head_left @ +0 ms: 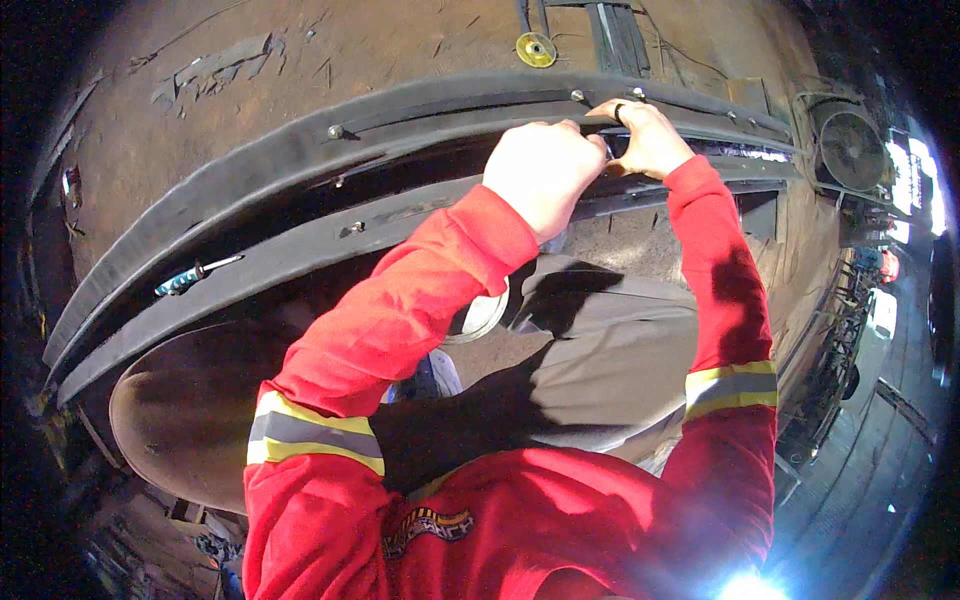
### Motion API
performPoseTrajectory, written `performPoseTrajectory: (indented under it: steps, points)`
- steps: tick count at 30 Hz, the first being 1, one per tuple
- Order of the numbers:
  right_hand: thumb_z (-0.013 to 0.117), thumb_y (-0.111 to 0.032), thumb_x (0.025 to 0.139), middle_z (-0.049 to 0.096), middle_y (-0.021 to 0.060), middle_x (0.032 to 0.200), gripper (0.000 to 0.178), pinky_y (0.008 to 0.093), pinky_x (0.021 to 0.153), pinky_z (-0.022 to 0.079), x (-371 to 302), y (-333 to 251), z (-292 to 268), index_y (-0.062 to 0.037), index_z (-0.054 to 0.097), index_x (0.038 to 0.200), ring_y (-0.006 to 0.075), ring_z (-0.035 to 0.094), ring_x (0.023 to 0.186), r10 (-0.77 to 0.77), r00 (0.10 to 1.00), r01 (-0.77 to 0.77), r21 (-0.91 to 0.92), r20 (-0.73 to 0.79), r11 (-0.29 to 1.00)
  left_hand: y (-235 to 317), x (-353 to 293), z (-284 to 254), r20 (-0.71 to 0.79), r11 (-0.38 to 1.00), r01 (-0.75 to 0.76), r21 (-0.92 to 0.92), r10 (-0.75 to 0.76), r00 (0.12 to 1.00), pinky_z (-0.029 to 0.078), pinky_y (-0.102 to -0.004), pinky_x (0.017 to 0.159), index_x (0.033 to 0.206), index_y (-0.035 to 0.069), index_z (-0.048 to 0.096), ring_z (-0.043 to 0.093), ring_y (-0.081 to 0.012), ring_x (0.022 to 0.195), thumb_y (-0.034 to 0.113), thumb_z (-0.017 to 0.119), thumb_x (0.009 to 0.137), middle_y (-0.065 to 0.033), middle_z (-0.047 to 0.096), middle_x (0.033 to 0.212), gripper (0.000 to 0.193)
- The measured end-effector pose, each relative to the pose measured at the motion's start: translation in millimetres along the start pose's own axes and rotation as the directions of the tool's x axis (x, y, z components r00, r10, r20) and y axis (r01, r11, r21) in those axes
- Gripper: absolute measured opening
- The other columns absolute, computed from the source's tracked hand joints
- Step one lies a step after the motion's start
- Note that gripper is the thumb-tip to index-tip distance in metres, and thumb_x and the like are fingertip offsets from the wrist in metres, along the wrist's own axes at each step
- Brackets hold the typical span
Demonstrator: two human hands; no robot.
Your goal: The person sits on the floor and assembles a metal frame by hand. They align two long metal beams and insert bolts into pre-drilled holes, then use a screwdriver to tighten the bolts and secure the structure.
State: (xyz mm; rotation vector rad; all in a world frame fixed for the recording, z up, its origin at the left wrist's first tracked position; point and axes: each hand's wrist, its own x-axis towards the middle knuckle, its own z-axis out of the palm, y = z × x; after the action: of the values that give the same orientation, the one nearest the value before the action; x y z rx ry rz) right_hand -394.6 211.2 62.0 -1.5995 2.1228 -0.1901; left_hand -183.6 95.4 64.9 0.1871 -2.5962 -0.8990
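Both hands [590, 155] press on the curved black rail [300, 150].

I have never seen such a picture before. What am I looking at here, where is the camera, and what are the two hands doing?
The camera sits on a person's head and looks down, so the round, bent edges come from its wide lens. The red sleeves with reflective bands are that person's own arms. Both hands meet at a long dark curved rail with bolts. The left hand rests closed on it; the right hand, wearing a dark ring, pinches something small at the rail, too small to tell. A screwdriver with a blue-green handle lies on the lower rail. A yellow disc lies on the rusty brown surface beyond.
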Motion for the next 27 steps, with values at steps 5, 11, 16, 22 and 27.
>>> performPoseTrajectory:
  steps: [5, 11, 16, 22, 27]
  points:
    - [0.079, -0.021, 0.052, 0.068, 0.0156, 0.101, 0.06, 0.0381, 0.088, 0.05, -0.9, -2.6, -4.3, -0.0054, 0.066, 0.109, 0.0314, 0.065, 0.096, 0.033, 0.999, -0.032, 0.02, -0.007, 0.999, -26.8, -23.4, -2.9, 0.016, 0.993, 0.12, -0.015, -0.12, 0.993, 0.052, -0.0433, 0.071, 0.095, 0.006, 0.067, 0.064, -0.036, 0.08, 0.011, 0.063, 0.073, -0.0158, 0.063, 0.085, 0.022]
    - [0.08, -0.019, 0.051, 0.068, 0.0138, 0.102, 0.061, 0.0364, 0.088, 0.049, -5.1, 0.3, -2.6, -0.0044, 0.065, 0.108, 0.0295, 0.064, 0.097, 0.065, 0.998, -0.065, 0.041, 0.006, 0.997, -18.6, -38.0, -16.3, 0.046, 0.959, 0.281, 0.033, -0.282, 0.958, 0.053, -0.0423, 0.068, 0.096, 0.004, 0.065, 0.065, -0.0346, 0.077, 0.019, 0.066, 0.075, -0.0174, 0.064, 0.082, 0.026]
    - [0.08, -0.017, 0.052, 0.068, 0.0133, 0.103, 0.061, 0.0363, 0.087, 0.049, -4.8, -2.2, -6.2, -0.0044, 0.065, 0.109, 0.0287, 0.064, 0.097, 0.078, 0.997, -0.079, 0.035, 0.031, 0.996, -18.9, -35.6, -18.9, 0.155, 0.961, 0.277, -0.016, -0.271, 0.95, 0.053, -0.0436, 0.07, 0.101, 0.005, 0.063, 0.065, -0.0374, 0.079, 0.023, 0.067, 0.079, -0.0198, 0.065, 0.086, 0.028]
    - [0.079, -0.024, 0.049, 0.069, 0.0155, 0.099, 0.063, 0.0378, 0.085, 0.051, -5.0, 1.7, -3.2, -0.0067, 0.067, 0.109, 0.0303, 0.066, 0.092, 0.047, 0.999, -0.047, 0.033, -0.024, 0.998, -28.6, -41.6, -2.0, 0.141, 0.983, 0.116, 0.141, -0.136, 0.981, 0.052, -0.0458, 0.067, 0.1, 0.006, 0.061, 0.063, -0.0375, 0.075, 0.016, 0.063, 0.079, -0.0177, 0.061, 0.083, 0.023]
    - [0.078, -0.023, 0.051, 0.068, 0.0144, 0.102, 0.062, 0.0378, 0.089, 0.049, -5.8, 1.3, -3.7, -0.0059, 0.065, 0.11, 0.0295, 0.064, 0.096, 0.068, 0.998, -0.068, 0.006, 0.008, 0.998, -27.7, -42.3, 8.6, 0.112, 0.987, 0.086, 0.139, -0.102, 0.988, 0.052, -0.0446, 0.067, 0.104, 0.008, 0.062, 0.063, -0.0368, 0.075, 0.015, 0.062, 0.083, -0.0156, 0.061, 0.083, 0.022]
